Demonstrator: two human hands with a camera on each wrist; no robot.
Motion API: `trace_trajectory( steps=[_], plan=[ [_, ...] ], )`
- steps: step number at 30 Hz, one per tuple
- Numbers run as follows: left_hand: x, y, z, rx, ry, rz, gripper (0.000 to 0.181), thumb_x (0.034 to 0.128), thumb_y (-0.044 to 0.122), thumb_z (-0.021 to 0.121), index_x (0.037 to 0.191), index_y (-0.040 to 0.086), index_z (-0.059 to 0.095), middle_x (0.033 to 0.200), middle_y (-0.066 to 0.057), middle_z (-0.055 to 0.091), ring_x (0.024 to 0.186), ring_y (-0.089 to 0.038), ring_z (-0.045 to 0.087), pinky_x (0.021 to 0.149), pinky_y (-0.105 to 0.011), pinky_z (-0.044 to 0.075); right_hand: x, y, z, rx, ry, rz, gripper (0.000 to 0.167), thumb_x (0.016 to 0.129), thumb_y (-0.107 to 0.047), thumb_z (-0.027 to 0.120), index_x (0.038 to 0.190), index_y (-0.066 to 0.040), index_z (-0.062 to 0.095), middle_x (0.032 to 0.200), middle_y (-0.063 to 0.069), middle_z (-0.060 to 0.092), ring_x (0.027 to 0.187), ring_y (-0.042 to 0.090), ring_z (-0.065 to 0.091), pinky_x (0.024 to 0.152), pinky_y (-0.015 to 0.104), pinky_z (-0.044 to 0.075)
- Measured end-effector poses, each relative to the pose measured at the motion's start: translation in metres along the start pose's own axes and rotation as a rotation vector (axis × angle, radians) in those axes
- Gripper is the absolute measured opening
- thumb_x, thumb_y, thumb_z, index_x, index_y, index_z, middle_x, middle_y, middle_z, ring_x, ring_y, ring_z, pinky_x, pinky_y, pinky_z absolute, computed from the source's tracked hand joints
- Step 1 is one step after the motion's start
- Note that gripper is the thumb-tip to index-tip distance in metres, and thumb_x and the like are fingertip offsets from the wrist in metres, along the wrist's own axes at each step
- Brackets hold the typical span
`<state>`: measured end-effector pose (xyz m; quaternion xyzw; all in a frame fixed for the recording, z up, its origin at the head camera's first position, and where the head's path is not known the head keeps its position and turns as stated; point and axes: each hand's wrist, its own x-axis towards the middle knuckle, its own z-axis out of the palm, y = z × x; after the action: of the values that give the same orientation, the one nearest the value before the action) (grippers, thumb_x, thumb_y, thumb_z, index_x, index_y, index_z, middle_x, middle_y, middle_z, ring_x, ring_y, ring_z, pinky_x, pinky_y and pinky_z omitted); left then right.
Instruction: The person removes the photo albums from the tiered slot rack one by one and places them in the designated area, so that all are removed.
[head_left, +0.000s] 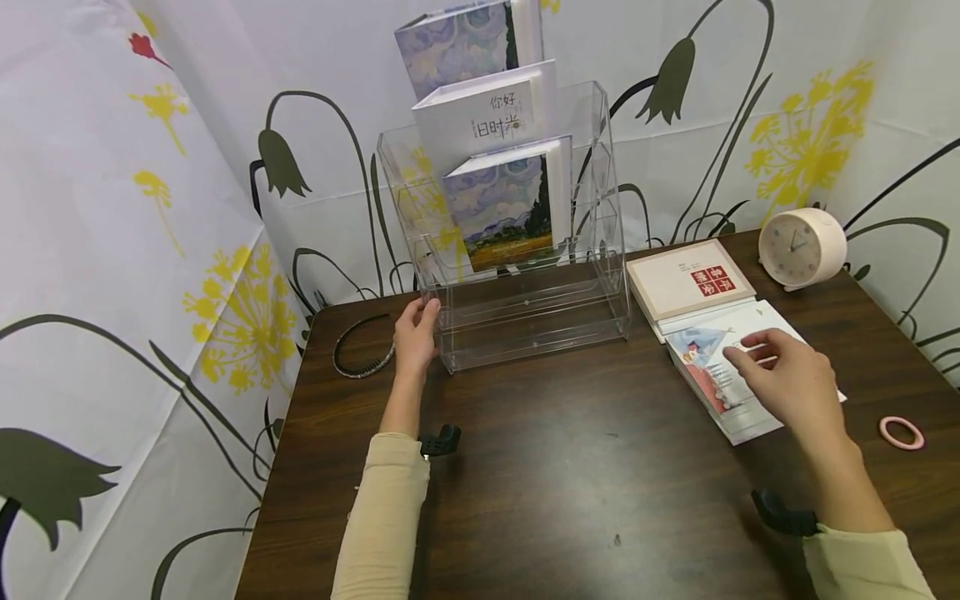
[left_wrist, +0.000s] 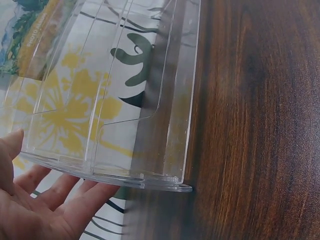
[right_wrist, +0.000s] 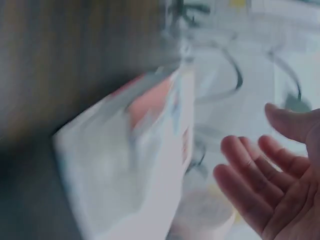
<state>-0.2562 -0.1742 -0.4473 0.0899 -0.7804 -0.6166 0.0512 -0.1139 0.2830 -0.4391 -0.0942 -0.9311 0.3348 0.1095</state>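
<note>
Rack: clear acrylic tiered display rack (head_left: 532, 335), upright near back of dark brown wood bench (head_left: 555, 467), w/ 3 books.
Top book: blue-purple painted-cover book (head_left: 468, 46).
Mid. book: white-cover book w/ black lettering (head_left: 495, 117), just below top 1.
Low. book: painted-landscape photo album (head_left: 510, 204), in front of mid. 1.
L grip (head_left: 416, 337): clamped on rack's L side.
R grip (head_left: 795, 379): fingers loosely bent, thumb apart, holding nada; over white illustrated booklet (head_left: 718, 387).
Booklet: flat on bench, R of rack, touching cream-bordered panel w/ red square block (head_left: 690, 277); can't tell if joined.
Clock: round pale-pink alarm clock (head_left: 798, 248), back R corner.
Ring: small pink ring (head_left: 902, 433), near R edge.
Headband: thin dark curved headband (head_left: 363, 372), beside L grip.
R wrist view: blurred.
</note>
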Motion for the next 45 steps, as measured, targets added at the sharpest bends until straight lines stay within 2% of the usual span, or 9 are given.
trace_trajectory(
  steps=[3,6,9,14,21,25,30,39,45],
  plan=[
    [0.000,0.000,0.000,-0.001,-0.007,0.003,0.052,0.0988,0.045,0.056,0.137,0.011,0.053,0.128,-0.018,0.058,0.119,-0.039,0.051,0.082,-0.062,0.051,0.014,-0.026,0.009,0.061,0.055,-0.145,0.035,0.091,-0.031,0.071,0.107,0.000,0.065,0.097,0.022,0.070,0.088,0.040,0.068,0.066,0.042,0.047],
    [0.001,0.001,0.000,-0.006,-0.006,0.006,0.049,0.0995,0.043,0.056,0.136,0.011,0.055,0.128,-0.019,0.058,0.118,-0.039,0.051,0.081,-0.063,0.051,0.029,-0.053,0.019,0.142,0.085,-0.249,0.033,0.089,-0.023,0.074,0.112,-0.002,0.064,0.100,0.017,0.071,0.090,0.036,0.069,0.072,0.044,0.052],
    [0.001,0.001,0.000,-0.007,-0.003,0.001,0.047,0.0999,0.041,0.056,0.135,0.011,0.055,0.128,-0.018,0.059,0.118,-0.038,0.051,0.081,-0.062,0.052,0.047,-0.078,0.028,0.237,0.079,-0.321,0.038,0.088,-0.018,0.076,0.119,-0.002,0.061,0.108,0.017,0.070,0.098,0.033,0.068,0.078,0.046,0.056],
    [0.000,0.002,-0.002,0.023,0.002,-0.001,0.047,0.1000,0.042,0.055,0.136,0.012,0.055,0.127,-0.014,0.059,0.116,-0.035,0.052,0.080,-0.060,0.053,0.082,-0.115,0.044,0.347,0.044,-0.398,0.047,0.089,-0.017,0.075,0.128,-0.001,0.057,0.116,0.018,0.067,0.107,0.032,0.064,0.085,0.046,0.055],
    [-0.001,0.002,-0.001,0.057,0.013,-0.006,0.046,0.1004,0.043,0.054,0.135,0.012,0.056,0.122,-0.013,0.060,0.112,-0.034,0.053,0.078,-0.058,0.053,0.125,-0.147,0.064,0.493,-0.007,-0.400,0.060,0.083,-0.012,0.080,0.135,-0.001,0.051,0.129,0.016,0.060,0.118,0.028,0.058,0.094,0.039,0.051],
    [-0.002,0.002,0.000,0.058,0.021,0.004,0.045,0.1004,0.043,0.054,0.134,0.012,0.057,0.118,-0.015,0.060,0.105,-0.031,0.053,0.076,-0.058,0.053,0.142,-0.161,0.069,0.527,-0.012,-0.385,0.074,0.080,-0.013,0.084,0.142,-0.004,0.045,0.140,0.012,0.052,0.126,0.024,0.052,0.097,0.036,0.049],
    [-0.001,0.002,0.002,0.053,0.013,0.007,0.046,0.0999,0.044,0.055,0.134,0.013,0.057,0.117,-0.015,0.060,0.105,-0.030,0.053,0.078,-0.059,0.053,0.155,-0.177,0.072,0.506,-0.011,-0.346,0.081,0.081,-0.016,0.083,0.148,-0.006,0.039,0.144,0.011,0.048,0.130,0.023,0.048,0.098,0.035,0.048],
    [-0.002,0.002,0.002,0.038,0.020,0.001,0.048,0.0991,0.046,0.055,0.134,0.013,0.057,0.118,-0.014,0.059,0.107,-0.031,0.052,0.079,-0.059,0.053,0.165,-0.197,0.077,0.446,-0.021,-0.288,0.085,0.081,-0.021,0.083,0.150,-0.009,0.036,0.139,0.013,0.051,0.126,0.027,0.050,0.103,0.036,0.043],
    [-0.002,0.002,0.001,0.026,0.020,0.000,0.046,0.0992,0.045,0.056,0.132,0.013,0.058,0.115,-0.016,0.058,0.104,-0.031,0.051,0.079,-0.060,0.053,0.169,-0.203,0.080,0.363,-0.001,-0.274,0.074,0.080,-0.025,0.084,0.139,-0.002,0.044,0.128,0.016,0.052,0.116,0.028,0.054,0.097,0.037,0.047]
  ],
)
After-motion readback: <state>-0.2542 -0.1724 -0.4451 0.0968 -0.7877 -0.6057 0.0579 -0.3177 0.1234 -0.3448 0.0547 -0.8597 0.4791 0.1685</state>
